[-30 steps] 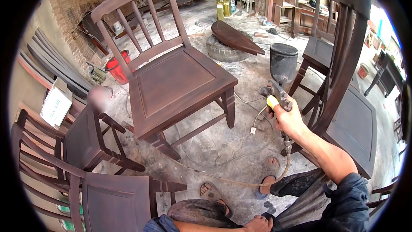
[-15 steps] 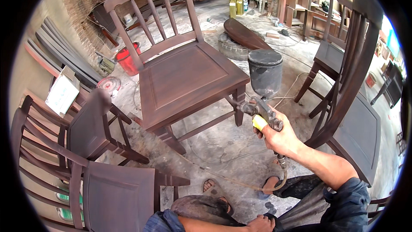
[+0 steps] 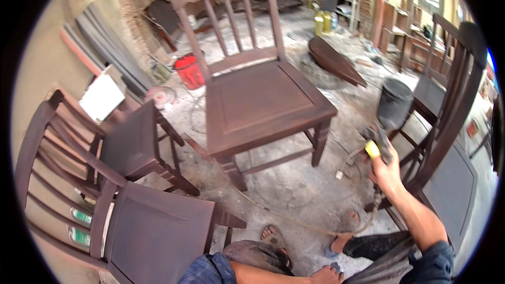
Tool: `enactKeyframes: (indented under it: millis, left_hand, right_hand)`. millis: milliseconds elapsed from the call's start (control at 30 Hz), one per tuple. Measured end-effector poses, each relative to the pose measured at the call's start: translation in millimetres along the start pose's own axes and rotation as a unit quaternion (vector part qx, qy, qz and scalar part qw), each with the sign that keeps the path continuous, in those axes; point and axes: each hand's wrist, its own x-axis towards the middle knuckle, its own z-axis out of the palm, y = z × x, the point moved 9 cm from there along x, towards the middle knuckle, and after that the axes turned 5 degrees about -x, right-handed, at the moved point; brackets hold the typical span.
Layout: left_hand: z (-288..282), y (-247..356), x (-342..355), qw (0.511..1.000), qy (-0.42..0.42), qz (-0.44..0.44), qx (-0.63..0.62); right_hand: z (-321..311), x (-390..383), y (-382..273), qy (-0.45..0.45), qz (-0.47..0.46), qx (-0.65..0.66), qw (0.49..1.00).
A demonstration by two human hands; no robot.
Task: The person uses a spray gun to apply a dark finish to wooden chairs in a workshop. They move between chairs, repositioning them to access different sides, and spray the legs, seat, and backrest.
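Observation:
My right hand is closed round a spray gun with a dark cup on top and a bit of yellow on its body. A thin hose runs from its lower end. The gun is to the right of a dark brown wooden chair, apart from it. That chair stands upright, its slatted back on the far side and its seat facing me. Low at the bottom, my left hand rests by my knee with nothing seen in it; its fingers lie slightly bent.
Brown chairs stand close on the left and right. A red bucket sits behind the middle chair. Farther back, a dark pointed board lies on a round base. Long boards lean on the left wall. The hose crosses the floor.
The spray gun in my right hand has moved right, away from the middle chair's front corner. The view has shifted, so the chairs appear farther right. My left hand stays by my knee.

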Motion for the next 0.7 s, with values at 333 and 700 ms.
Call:
enactKeyframes:
  millis: [333,700]
  left_hand:
    - [-301,-284,-54,0.873,0.321,-0.299,0.214]
    - [-368,-488,106,0.765,0.299,-0.565,-0.074]
  right_hand:
    - [-60,-75,-4,-0.012,-0.086,0.003,0.996]
    - [-89,-83,34,-0.008,-0.002,-0.062,0.998]
